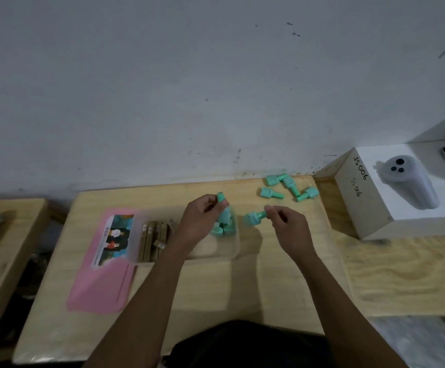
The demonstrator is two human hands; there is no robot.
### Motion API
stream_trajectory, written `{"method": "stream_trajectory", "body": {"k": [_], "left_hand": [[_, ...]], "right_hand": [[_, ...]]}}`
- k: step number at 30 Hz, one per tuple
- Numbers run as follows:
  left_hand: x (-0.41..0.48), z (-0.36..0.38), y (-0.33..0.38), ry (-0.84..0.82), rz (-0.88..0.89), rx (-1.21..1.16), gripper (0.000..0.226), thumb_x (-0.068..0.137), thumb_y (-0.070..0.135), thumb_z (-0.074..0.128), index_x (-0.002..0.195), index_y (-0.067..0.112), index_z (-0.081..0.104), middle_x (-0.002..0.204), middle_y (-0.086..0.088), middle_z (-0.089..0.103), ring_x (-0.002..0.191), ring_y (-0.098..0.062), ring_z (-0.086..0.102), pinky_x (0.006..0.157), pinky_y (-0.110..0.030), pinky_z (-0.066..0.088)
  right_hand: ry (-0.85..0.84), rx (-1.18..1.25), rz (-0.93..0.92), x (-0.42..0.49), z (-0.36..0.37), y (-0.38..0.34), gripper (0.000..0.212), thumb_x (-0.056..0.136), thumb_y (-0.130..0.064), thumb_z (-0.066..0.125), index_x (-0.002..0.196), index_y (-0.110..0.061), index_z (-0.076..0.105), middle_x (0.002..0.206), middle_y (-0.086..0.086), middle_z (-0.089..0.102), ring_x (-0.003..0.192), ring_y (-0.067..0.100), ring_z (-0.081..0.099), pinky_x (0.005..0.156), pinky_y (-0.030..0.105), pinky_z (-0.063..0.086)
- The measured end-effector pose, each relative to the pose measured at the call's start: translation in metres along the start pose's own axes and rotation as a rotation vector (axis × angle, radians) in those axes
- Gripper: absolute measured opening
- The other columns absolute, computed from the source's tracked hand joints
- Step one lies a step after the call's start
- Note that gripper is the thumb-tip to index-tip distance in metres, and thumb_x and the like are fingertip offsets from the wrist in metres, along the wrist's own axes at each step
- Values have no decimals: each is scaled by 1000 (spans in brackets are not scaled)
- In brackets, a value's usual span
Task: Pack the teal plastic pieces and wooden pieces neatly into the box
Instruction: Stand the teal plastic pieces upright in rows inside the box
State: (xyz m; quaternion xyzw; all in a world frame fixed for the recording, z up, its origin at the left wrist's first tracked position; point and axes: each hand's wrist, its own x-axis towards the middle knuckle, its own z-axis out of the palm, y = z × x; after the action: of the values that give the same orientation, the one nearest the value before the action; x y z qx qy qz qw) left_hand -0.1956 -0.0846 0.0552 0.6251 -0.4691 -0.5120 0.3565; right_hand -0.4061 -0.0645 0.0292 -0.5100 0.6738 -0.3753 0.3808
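Note:
A clear plastic box [216, 252] lies on the wooden table. Several wooden pieces [153, 239] lie in its left end, and a few teal pieces [222, 229] stand in its right end. My left hand [200, 221] hovers over the box and pinches a teal piece [224, 209] upright above those. My right hand [287, 224], just right of the box, grips another teal piece [254, 217] by its stem. Several loose teal pieces [286, 185] lie on the table near the wall.
The pink box lid [101, 277], with a picture on it, lies left of the box. A white foam block [402, 197] holding a grey device sits at the right. A second wooden table [6, 235] stands to the left. The wall runs behind.

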Motion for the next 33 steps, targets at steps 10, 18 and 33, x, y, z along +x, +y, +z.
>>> {"method": "stream_trajectory", "body": {"k": [10, 18, 33], "left_hand": [[-27, -20, -12, 148, -225, -556, 6, 97, 12, 43, 94, 10, 46, 62, -7, 43, 50, -17, 42, 48, -27, 36], [-26, -25, -33, 97, -160, -506, 17, 98, 24, 48, 100, 8, 53, 92, -10, 71, 84, -23, 68, 74, -38, 54], [-10, -8, -81, -31, 226, 553, 28, 98, 27, 45, 113, 12, 64, 98, -7, 68, 89, -25, 58, 85, -42, 46]], "right_hand": [[-159, -362, -177, -19, 40, -12, 19, 91, -47, 59, 98, -32, 70, 95, -15, 67, 75, 3, 59, 69, 29, 51], [-144, -595, -276, -20, 48, -11, 27, 93, -52, 51, 104, -35, 69, 97, -14, 66, 73, 3, 56, 61, 24, 42], [-13, -951, -543, -10, 86, 11, 9, 74, -31, 75, 68, -25, 73, 69, -5, 65, 66, 19, 59, 56, 31, 41]]}}
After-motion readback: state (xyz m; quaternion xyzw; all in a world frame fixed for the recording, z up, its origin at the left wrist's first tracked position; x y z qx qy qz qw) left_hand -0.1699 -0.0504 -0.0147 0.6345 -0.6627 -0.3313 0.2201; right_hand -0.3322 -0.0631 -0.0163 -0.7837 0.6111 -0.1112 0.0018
